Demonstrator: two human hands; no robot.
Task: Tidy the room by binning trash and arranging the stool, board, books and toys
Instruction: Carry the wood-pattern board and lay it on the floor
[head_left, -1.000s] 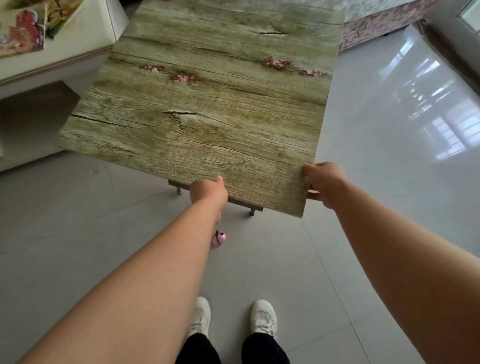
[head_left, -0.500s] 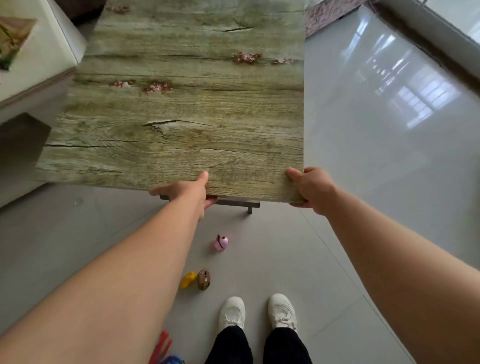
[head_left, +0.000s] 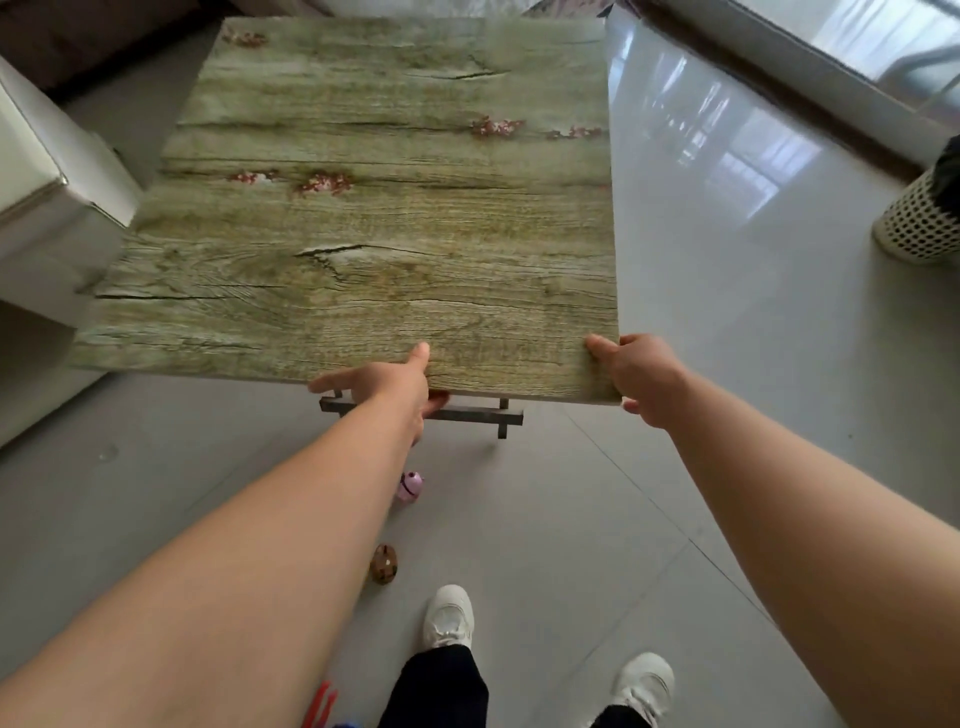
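Note:
A large greenish wood-grain board (head_left: 384, 218) with small red marks fills the upper middle of the head view, with a dark metal frame (head_left: 467, 415) showing under its near edge. My left hand (head_left: 387, 384) grips the near edge, thumb on top and fingers underneath. My right hand (head_left: 636, 376) holds the near right corner. On the floor below lie a pink toy (head_left: 410, 487) and a brown ball-like toy (head_left: 384, 564), partly behind my left arm. A red toy piece (head_left: 319, 706) peeks out at the bottom.
White furniture (head_left: 47, 218) stands close to the board's left side. A white perforated bin (head_left: 917, 223) with a dark liner sits at the right edge. A glass door and its dark sill run along the upper right. Shiny tile floor (head_left: 727, 312) lies to the right. My feet stand below.
The board has swung so its near edge runs more level and sits further right. My left hand has shifted from on top to gripping the edge. My right foot has stepped out to the right.

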